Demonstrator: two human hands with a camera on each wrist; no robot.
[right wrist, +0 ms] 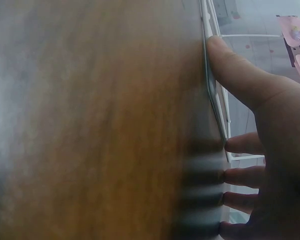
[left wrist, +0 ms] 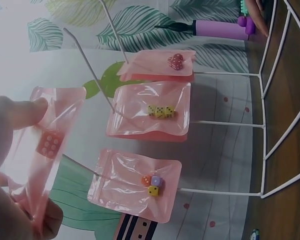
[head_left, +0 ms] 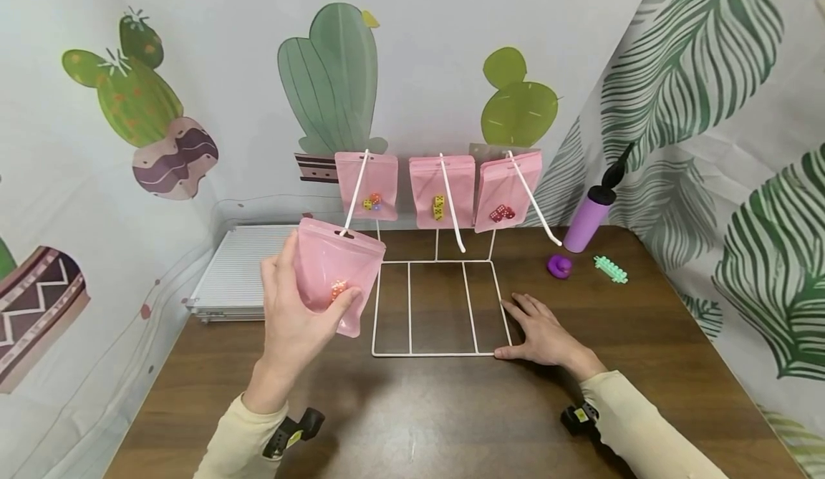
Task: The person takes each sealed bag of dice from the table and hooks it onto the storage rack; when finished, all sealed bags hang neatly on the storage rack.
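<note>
A pink zip pouch (head_left: 322,257) with orange dice inside is pinched between the thumb and fingers of my left hand (head_left: 290,325). Its hang hole lines up with the tip of the left white hook (head_left: 356,196); whether the tip is through the hole I cannot tell. The white wire rack (head_left: 425,355) stands on the table. My right hand (head_left: 544,336) rests by its front right corner, fingers spread, thumb touching the wire. Other pink pouches hang at the back of the hooks: one with mixed dice (head_left: 367,185), some with yellow dice (head_left: 445,185), some with red dice (head_left: 505,192).
A silver ridged case (head_left: 241,271) lies on the left of the wooden table (head_left: 412,414). To the right are a purple hand pump (head_left: 588,221), a purple duck (head_left: 558,266) and a green bumpy strip (head_left: 610,269). The two other white hooks (head_left: 533,200) jut forward.
</note>
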